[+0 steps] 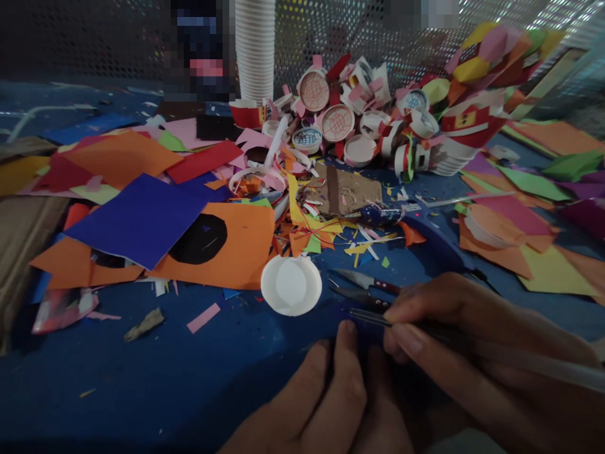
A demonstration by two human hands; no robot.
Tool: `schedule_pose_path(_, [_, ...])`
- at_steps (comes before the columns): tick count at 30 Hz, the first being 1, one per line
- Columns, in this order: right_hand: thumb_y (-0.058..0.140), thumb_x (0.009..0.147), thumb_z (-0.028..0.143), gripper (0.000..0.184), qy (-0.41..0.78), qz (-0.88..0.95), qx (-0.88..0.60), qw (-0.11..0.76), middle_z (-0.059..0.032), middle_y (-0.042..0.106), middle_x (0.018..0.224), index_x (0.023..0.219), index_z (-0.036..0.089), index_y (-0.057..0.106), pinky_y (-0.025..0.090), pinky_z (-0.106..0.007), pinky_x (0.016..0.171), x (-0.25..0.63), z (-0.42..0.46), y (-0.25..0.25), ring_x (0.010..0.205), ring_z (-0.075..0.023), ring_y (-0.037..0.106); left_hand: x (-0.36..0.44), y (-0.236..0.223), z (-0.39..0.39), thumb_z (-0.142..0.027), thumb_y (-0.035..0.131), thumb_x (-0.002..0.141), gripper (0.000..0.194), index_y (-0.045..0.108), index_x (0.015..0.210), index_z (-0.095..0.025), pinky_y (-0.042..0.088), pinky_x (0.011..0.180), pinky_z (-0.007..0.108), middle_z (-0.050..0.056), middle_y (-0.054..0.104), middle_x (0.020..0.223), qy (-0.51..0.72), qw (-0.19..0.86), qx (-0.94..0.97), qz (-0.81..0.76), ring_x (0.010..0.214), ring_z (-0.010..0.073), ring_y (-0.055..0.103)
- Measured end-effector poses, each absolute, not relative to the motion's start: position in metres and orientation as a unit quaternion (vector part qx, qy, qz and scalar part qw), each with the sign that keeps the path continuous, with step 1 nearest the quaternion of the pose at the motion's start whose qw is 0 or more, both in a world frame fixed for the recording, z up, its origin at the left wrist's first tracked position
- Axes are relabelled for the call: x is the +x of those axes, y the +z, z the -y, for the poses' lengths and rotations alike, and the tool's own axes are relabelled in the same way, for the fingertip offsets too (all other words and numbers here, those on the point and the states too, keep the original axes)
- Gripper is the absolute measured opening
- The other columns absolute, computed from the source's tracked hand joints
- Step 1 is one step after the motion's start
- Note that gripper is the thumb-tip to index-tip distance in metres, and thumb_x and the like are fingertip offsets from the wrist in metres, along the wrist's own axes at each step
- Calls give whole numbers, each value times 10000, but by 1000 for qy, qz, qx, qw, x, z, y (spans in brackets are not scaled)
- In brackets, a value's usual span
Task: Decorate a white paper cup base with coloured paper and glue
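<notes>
My right hand [454, 340] pinches a slim pen [371, 317] with a dark metallic front and a translucent barrel. Its tip points left, over a dark blue patch on the table that may be a piece of blue paper. My left hand [326, 391] rests palm down in front, fingers stretched forward and index fingertip close to the pen's tip. What lies under those fingers is too dark to make out. Just beyond, a white paper cup [312, 287] stands upright with its open top facing me. Two small knives [362, 280] with dark handles lie between the cup and my right hand.
Coloured paper sheets [142, 217] cover the left side, with more paper [558, 271] at right. Behind are a blue glue gun [425, 233], paper scraps [312, 239], a brown block [359, 189], a heap of cut cups [338, 123] and a tall cup stack [255, 50].
</notes>
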State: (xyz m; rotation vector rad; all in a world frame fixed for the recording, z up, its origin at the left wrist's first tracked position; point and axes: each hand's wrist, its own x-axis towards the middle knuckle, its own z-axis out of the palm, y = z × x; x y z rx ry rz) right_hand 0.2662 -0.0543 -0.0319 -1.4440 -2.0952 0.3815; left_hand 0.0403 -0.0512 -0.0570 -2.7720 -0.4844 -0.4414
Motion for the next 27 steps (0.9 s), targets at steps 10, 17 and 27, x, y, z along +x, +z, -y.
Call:
schedule_pose_path(10, [552,973,287,54,147,776,-543,287,61,733,769,995,324,583,453,-225,443,266,54,-32,593,-131,706,41,-58,51,-232,428,1028,364,643,1310,-150,411,1064,375,43,734,1281,-162,136,-962,170,1239,252,635])
schedule_pose_path(17, [550,973,276,65,148,774,-547,283,60,736,783,1007,317,586,463,-219,446,267,54,-31,599,-127,712,42,-59,50,-234,454,1018,376,636,1332,-136,400,1079,371,42,753,1255,-155,140,-963,171,1218,255,661])
schedule_pose_path(27, [561,968,293,72,167,755,-562,295,23,734,777,960,278,630,472,-236,453,262,54,-31,592,-149,719,42,-57,52,-266,454,1030,364,633,1335,-179,413,1074,391,22,689,1341,-157,147,-964,160,1270,276,601])
